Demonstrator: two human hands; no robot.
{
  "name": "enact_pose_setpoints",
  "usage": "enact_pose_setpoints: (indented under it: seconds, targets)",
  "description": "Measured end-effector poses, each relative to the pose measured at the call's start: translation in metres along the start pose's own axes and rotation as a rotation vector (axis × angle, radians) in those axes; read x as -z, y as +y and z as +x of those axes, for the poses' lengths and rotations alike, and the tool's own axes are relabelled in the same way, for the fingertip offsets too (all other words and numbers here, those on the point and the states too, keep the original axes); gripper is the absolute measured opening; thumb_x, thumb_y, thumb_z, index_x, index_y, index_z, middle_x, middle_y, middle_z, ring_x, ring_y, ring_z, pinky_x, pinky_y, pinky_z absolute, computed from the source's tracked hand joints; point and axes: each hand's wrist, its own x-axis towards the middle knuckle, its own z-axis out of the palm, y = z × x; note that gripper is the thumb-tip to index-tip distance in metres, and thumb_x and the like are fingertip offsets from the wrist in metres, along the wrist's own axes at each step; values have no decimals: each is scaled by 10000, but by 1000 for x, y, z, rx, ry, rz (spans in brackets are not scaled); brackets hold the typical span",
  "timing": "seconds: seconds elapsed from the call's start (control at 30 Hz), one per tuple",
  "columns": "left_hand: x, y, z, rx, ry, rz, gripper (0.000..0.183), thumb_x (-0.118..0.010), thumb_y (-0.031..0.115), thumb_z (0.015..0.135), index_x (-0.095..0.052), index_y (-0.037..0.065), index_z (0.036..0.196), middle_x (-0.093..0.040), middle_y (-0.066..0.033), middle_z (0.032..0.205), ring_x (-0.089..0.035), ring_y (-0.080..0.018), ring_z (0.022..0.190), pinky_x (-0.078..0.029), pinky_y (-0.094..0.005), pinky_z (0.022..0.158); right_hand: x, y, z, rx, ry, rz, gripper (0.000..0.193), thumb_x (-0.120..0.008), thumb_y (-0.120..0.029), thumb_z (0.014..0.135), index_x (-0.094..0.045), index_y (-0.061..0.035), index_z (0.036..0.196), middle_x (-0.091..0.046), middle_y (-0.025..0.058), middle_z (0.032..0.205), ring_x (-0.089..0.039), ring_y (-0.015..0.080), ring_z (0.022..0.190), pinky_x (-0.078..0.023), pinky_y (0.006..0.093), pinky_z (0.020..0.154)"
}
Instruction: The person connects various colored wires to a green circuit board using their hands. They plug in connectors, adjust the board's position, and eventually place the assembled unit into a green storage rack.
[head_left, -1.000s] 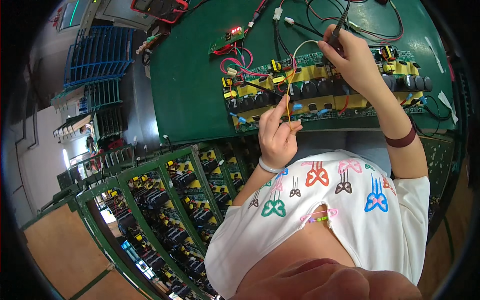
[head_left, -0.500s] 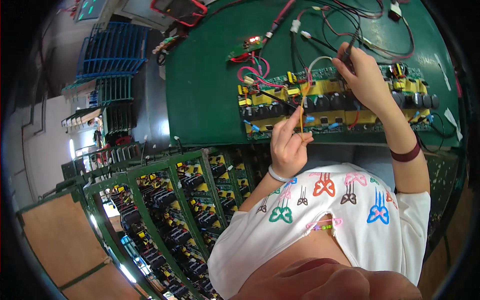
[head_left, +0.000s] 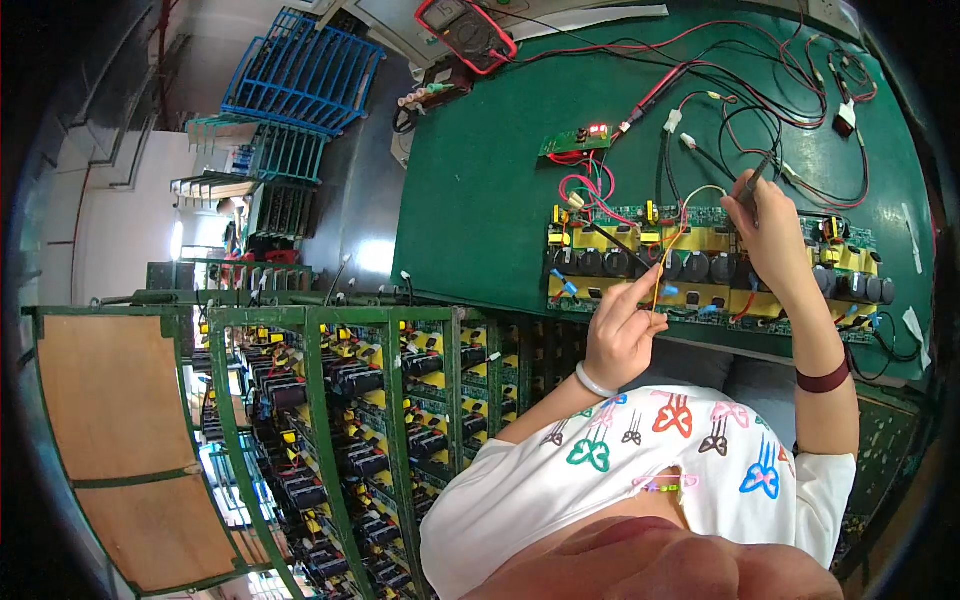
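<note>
A long circuit board [head_left: 695,267] with black capacitors and yellow parts lies along the near part of the green table. Above its near edge, my left hand [head_left: 625,335] is closed on a thin yellow wire [head_left: 668,258], with the forefinger extended along it. A black lead [head_left: 617,241] slants from the board's left part towards those fingertips. Over the board's right half, my right hand [head_left: 772,225] grips a black test probe [head_left: 759,176]. A pale wire [head_left: 706,188] arches up to its fingertips; whether they touch it I cannot tell.
A small green board [head_left: 575,143] with lit red digits sits behind the long board. Beyond it lie a red probe [head_left: 655,98], tangled leads [head_left: 790,100] and a red-framed multimeter [head_left: 466,35]. A green rack [head_left: 390,400] full of similar boards stands at my left.
The view has shifted, so the table and board appear further right and lower, and more of the multimeter shows. Both hands keep nearly the same hold and place over the board.
</note>
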Motion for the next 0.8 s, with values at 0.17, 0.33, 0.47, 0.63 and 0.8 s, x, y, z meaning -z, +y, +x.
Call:
enact_pose_setpoints:
  seconds: [0.17, 0.33, 0.47, 0.63, 0.8]
  targets:
    - [-1, -2, 0, -14, -5, 9, 182, -757, -78, 616, -659, -36, 764, -605, -223, 1335, -625, -350, 1002, -505, -404, 859, 2, -21, -1, -4, 43, 40, 184, -701, -119, 897, -569, 8, 911, -581, 152, 747, -556, 317, 655, -441, 400, 619]
    - [-2, -4, -1, 6, -13, -2, 194, -754, -93, 615, -673, -2, 766, -605, -212, 1343, -633, -294, 921, -504, -387, 830, -13, -30, 1, -68, -28, 208, 205, -674, -181, 926, -595, 7, 947, -621, 151, 764, -602, 301, 664, -469, 380, 625]
    - [-4, -6, -3, 17, -21, -1, 186, -756, -94, 611, -675, -1, 749, -604, -211, 1345, -636, -282, 915, -510, -371, 818, -24, -22, 5, -87, -32, 141, 213, -662, -199, 934, -595, 3, 941, -635, 158, 760, -612, 329, 683, -476, 405, 647]
    - [-5, -8, -4, 8, -12, 5, 191, -757, -93, 606, -676, 2, 750, -611, -214, 1336, -637, -277, 905, -517, -361, 804, -28, -18, 6, -57, -45, 45, 208, -662, -193, 930, -594, 4, 926, -638, 170, 750, -616, 353, 699, -474, 445, 663]
    - [-6, -8, -3, 12, -14, 5, 194, -757, -91, 601, -674, 4, 748, -619, -215, 1324, -638, -276, 901, -518, -363, 797, -29, -17, 5, -44, -35, 27, 204, -668, -185, 924, -592, 4, 916, -629, 187, 744, -616, 369, 719, -469, 456, 665]
